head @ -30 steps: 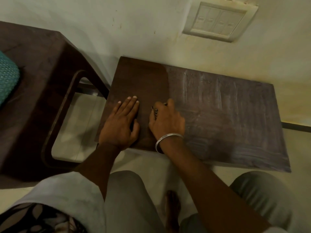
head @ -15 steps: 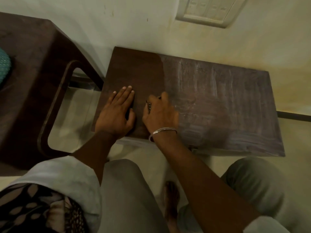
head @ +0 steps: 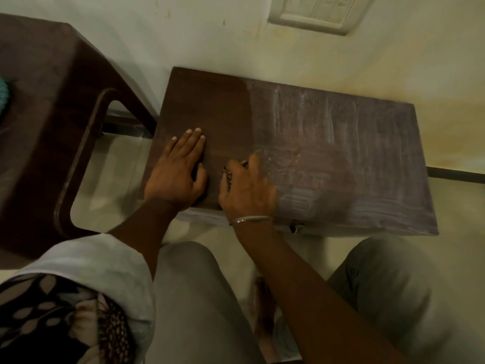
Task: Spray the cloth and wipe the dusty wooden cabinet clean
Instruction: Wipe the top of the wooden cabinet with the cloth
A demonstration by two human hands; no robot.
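Head camera looks straight down on the job, so let's run across it. Far left, a dark brown chair [head: 52,122] stands just beside the cabinet [head: 354,158] — not part of this.

Now the cabinet top itself. Its left third is a deep, even brown, wiped clean right back to the wall. On that clean patch the left hand [head: 175,174] lies flat, fingers straight and together, palm pressing down. It holds nothing and is bracing, I'd say.

Just beside it comes the right hand [head: 246,190], a thin bangle [head: 250,220] at the wrist, fingers curled over the cloth [head: 227,177]. Only a patterned scrap of the cloth peeks out on the thumb side; the rest is hidden under the palm. That hand sits right on the border where clean wood meets dust, near the front edge.

And to the right of it — plenty to do. The other two thirds or so carry a grey film, with pale streaks running front to back and more across the near corner. The dust looks pushed about there, not lifted.

A small latch [head: 296,227] shows on the front edge. Whether the cabinet's front face has been wiped I cannot tell from up here. No spray bottle is in sight, so I judge the spraying done and the wiping about a third through.
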